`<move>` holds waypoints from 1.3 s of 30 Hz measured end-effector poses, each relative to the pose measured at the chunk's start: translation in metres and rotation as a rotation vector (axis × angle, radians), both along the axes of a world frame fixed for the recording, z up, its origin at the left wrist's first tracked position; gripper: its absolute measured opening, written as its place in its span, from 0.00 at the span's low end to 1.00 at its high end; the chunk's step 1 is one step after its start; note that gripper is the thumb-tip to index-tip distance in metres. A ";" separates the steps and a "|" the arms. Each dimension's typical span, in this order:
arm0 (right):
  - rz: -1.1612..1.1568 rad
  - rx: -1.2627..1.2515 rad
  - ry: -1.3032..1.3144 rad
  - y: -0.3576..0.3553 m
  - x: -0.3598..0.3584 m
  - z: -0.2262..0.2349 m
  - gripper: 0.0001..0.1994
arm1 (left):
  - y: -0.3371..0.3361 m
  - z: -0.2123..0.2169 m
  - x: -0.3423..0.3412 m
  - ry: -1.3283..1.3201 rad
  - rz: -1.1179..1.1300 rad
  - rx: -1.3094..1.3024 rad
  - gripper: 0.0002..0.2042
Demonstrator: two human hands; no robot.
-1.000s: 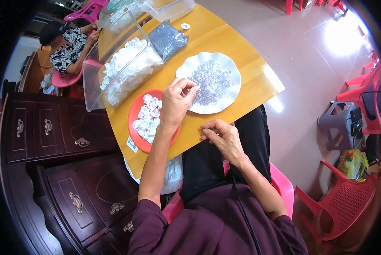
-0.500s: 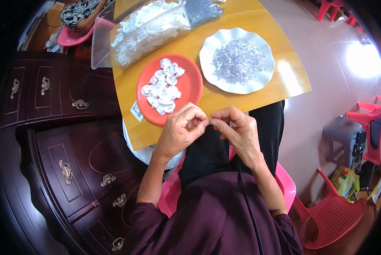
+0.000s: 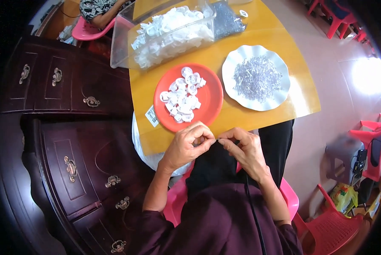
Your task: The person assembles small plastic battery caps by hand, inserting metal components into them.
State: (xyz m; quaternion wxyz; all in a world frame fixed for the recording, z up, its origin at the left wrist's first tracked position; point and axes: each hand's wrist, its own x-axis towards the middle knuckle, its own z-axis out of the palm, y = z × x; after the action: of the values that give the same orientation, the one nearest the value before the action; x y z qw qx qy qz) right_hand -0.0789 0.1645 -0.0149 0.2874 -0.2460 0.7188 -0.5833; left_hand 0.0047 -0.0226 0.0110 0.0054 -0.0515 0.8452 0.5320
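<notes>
Over my lap, just off the table's near edge, my left hand [image 3: 190, 145] and my right hand [image 3: 245, 153] meet fingertip to fingertip. Each one is closed in a pinch of thumb and forefinger. A tiny dark speck [image 3: 217, 140] shows between the fingertips, too small to name. Beyond my left hand lies a round red plate [image 3: 215, 91] with a heap of small white round plastic parts [image 3: 182, 100]. To its right, a white plate with a wavy rim [image 3: 229, 87] bears many small clear or silvery slim pieces [image 3: 258, 78].
A clear plastic bin [image 3: 121, 46] of white parts stands at the back of the yellow table [image 3: 279, 40], beside a bag of dark pieces [image 3: 228, 21]. Dark wooden drawers [image 3: 77, 157] flank me on the left. Another person's arm [image 3: 105, 18] shows at far left. A red chair [image 3: 335, 227] and grey stool [image 3: 341, 159] stand right.
The whole view has shifted, so the table and plates sit farther right and lower in the picture. My hands keep their pinch, fingertips together; a dark speck now shows between them.
</notes>
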 end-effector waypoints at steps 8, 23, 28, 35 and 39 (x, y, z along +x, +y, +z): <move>-0.300 -0.243 -0.399 0.000 -0.012 -0.024 0.05 | -0.032 0.002 -0.044 0.187 0.110 -0.351 0.05; -0.255 -0.171 -0.361 0.001 -0.019 -0.036 0.06 | -0.066 -0.020 -0.086 0.197 0.138 -0.625 0.16; -0.316 -0.289 -0.386 0.001 -0.014 -0.022 0.07 | -0.024 -0.009 -0.046 0.305 0.282 -0.023 0.18; -0.262 -0.383 -0.246 -0.008 0.004 0.015 0.05 | 0.011 -0.020 0.004 0.190 0.317 0.851 0.22; -0.218 -0.374 -0.082 -0.013 0.009 0.016 0.04 | 0.017 -0.025 0.013 0.218 0.307 0.900 0.22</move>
State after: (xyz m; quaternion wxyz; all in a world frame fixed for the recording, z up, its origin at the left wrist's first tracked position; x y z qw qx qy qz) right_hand -0.0699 0.1517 0.0010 0.2011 -0.1921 0.6080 -0.7436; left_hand 0.0173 -0.0060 -0.0144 -0.1400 -0.1120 0.5097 0.8415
